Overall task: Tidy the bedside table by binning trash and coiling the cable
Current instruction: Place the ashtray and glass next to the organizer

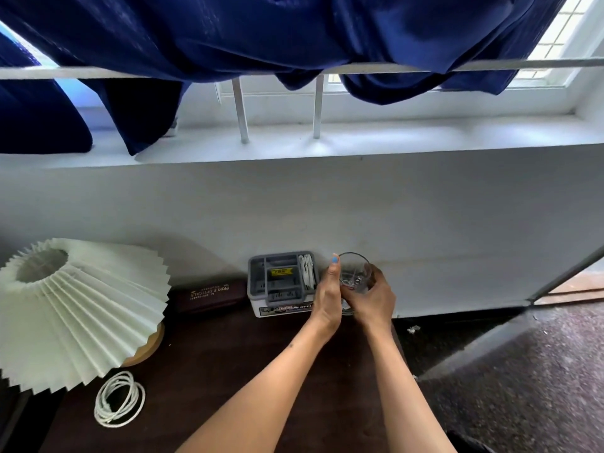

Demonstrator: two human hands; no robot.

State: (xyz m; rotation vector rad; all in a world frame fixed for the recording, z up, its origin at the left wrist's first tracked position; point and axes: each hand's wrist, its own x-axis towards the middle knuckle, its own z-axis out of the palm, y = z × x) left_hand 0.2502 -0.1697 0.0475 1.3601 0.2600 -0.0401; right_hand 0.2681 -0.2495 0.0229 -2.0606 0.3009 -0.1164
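Clasping a clear glass, both hands' grips close beside "PRINCE OPTICALS" case.

1. You have two hands in view: left hand, right hand.
2. One clear glass.
3. One coiled white cable.
4. One pleated lamp.
5. One grey organiser box.
6. One maroon spectacle case.
7. One dark desk.

Pleated lamp, maroon glasses case, grey organiser box, blue curtain over the windowsill.
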